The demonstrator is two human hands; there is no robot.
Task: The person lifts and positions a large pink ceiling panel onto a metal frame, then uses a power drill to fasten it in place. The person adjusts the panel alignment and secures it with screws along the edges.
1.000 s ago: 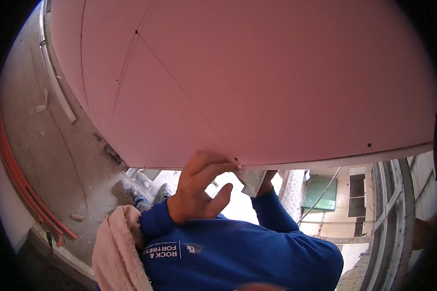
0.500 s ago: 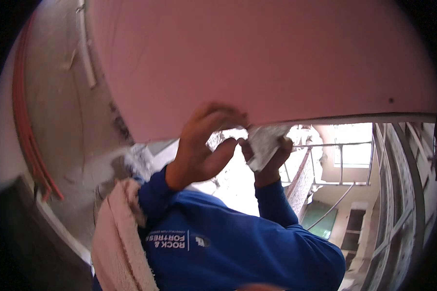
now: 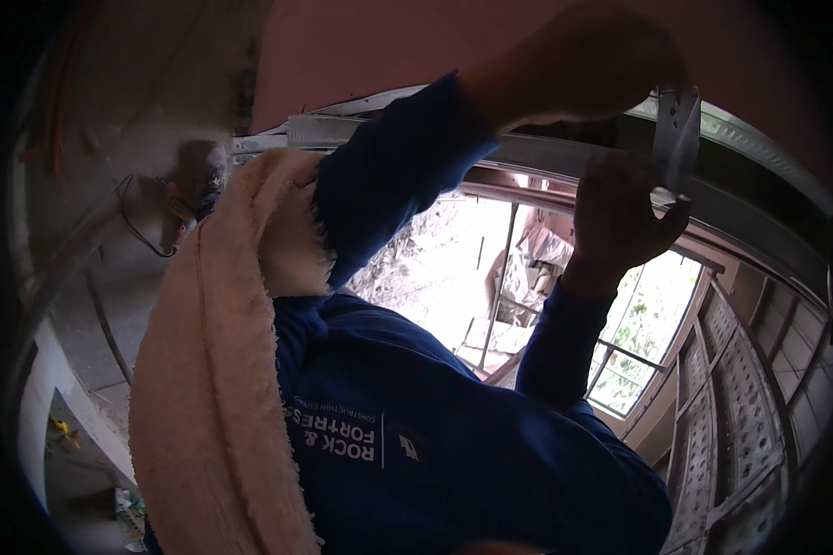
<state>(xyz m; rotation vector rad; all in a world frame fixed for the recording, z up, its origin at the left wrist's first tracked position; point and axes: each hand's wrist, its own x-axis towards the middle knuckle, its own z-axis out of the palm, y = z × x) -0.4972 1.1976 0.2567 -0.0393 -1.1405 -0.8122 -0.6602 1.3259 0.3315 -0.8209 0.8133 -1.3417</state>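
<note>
A thin silver metal bracket (image 3: 677, 137) with small holes stands between my hands, below a pink board. My left hand (image 3: 592, 67) reaches far up and right, its fingers dark and closed at the bracket's upper end. Lower down, my right hand (image 3: 620, 208) has the bracket's lower end between its thumb and fingers; some of those fingers are in shadow. Behind the bracket runs a metal channel (image 3: 750, 148) along the edge of the pink board (image 3: 389, 42).
A beige towel (image 3: 217, 370) hangs over my left shoulder. Perforated scaffold planks (image 3: 727, 407) rise at the right beside a bright window (image 3: 652, 314). Cables (image 3: 134, 217) and a yellow item (image 3: 65, 433) lie at the left.
Both hands have moved right and upward with the metal piece. The pink board takes up less of the view, and the metal channels along its edge now show.
</note>
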